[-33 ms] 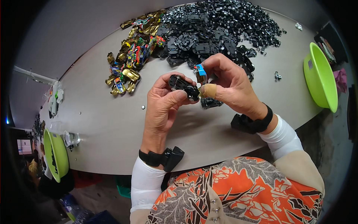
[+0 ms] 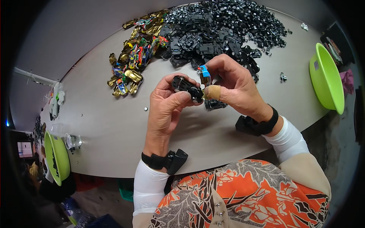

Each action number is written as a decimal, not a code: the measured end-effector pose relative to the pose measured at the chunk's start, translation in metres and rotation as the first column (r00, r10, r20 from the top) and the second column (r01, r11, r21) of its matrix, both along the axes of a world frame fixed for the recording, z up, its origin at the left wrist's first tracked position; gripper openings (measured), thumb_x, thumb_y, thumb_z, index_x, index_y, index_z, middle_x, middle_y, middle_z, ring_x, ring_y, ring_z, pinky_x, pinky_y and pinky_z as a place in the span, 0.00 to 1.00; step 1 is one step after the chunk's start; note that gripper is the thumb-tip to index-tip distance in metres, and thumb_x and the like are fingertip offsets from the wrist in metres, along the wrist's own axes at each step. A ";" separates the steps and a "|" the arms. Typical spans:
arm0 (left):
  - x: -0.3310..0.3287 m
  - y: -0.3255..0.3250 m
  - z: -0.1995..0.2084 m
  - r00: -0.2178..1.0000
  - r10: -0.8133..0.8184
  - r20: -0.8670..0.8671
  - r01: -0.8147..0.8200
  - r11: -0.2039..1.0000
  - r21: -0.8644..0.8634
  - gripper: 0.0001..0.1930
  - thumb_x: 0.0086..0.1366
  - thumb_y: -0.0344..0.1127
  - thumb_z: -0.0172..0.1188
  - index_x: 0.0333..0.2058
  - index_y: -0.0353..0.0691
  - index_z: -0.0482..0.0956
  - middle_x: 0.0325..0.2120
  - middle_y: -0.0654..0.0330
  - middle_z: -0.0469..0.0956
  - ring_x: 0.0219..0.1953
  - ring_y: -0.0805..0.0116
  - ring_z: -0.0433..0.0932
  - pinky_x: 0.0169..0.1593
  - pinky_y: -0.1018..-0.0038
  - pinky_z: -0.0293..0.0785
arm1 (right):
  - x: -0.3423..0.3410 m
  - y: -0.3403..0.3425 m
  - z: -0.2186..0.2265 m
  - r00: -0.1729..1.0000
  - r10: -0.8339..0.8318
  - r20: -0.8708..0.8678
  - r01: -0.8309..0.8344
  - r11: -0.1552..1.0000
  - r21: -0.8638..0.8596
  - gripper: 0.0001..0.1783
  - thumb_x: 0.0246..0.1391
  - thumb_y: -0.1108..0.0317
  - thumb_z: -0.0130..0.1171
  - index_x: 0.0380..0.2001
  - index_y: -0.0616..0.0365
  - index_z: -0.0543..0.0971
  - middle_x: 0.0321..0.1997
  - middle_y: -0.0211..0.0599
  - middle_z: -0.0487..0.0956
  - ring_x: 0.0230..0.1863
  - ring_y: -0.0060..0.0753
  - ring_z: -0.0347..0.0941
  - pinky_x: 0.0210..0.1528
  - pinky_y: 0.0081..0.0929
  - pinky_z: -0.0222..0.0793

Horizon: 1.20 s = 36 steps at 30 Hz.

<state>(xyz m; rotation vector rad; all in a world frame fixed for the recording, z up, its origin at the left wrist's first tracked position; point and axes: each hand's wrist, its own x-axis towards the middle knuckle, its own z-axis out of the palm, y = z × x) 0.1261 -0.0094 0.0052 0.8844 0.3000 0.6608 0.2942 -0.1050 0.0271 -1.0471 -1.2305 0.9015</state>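
Observation:
My left hand (image 2: 164, 99) is closed around a black toy car chassis (image 2: 184, 84), its underside and small wheels facing up. Pinched between the thumb and fingers of my right hand (image 2: 234, 85) is a toy car body (image 2: 205, 74) with blue and red on it, held right beside the chassis's near end. Whether the two parts touch is hidden by my fingers. A tan bandage wraps my right thumb. Below that thumb, another black chassis (image 2: 215, 105) lies on the table.
Beyond my hands lies a large heap of black chassis and wheel parts (image 2: 213, 38). Gold and multicoloured car bodies (image 2: 133, 76) are piled at its left. Green basins stand at the right (image 2: 317, 76) and left (image 2: 64, 161). A clear cup (image 2: 73, 141) sits near the left edge.

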 end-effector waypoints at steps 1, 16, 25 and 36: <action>0.000 0.000 0.001 1.000 0.001 0.000 -0.001 1.000 -0.002 0.20 0.51 0.27 0.64 0.43 0.34 0.71 0.38 0.53 0.77 0.39 0.65 0.78 0.38 0.66 0.82 | -0.001 -0.001 0.002 1.000 0.005 0.000 -0.005 1.000 -0.005 0.19 0.47 0.77 0.63 0.43 0.62 0.69 0.39 0.27 0.69 0.41 0.18 0.66 0.46 0.19 0.64; 0.001 -0.008 0.006 0.997 0.013 -0.077 -0.010 1.000 0.029 0.21 0.48 0.19 0.65 0.43 0.29 0.74 0.36 0.52 0.78 0.35 0.67 0.79 0.35 0.71 0.82 | -0.015 -0.005 0.007 0.985 -0.069 0.156 0.079 0.995 -0.059 0.20 0.44 0.77 0.59 0.44 0.62 0.69 0.35 0.33 0.73 0.37 0.22 0.72 0.33 0.20 0.74; 0.002 -0.007 0.002 0.993 0.020 -0.116 0.001 0.983 0.182 0.20 0.48 0.18 0.65 0.42 0.30 0.77 0.37 0.56 0.76 0.36 0.69 0.77 0.34 0.75 0.81 | -0.013 -0.002 0.005 0.964 -0.025 0.263 0.019 0.999 0.027 0.20 0.45 0.78 0.60 0.44 0.61 0.72 0.36 0.33 0.71 0.35 0.23 0.72 0.33 0.20 0.75; 0.006 -0.023 0.000 0.953 0.153 -0.261 0.021 0.827 0.562 0.20 0.66 0.29 0.50 0.56 0.33 0.67 0.43 0.56 0.75 0.44 0.73 0.73 0.48 0.79 0.69 | -0.014 0.000 -0.002 0.952 -0.174 0.253 0.170 0.985 0.038 0.13 0.44 0.82 0.59 0.36 0.62 0.75 0.30 0.31 0.73 0.24 0.18 0.74 0.24 0.15 0.67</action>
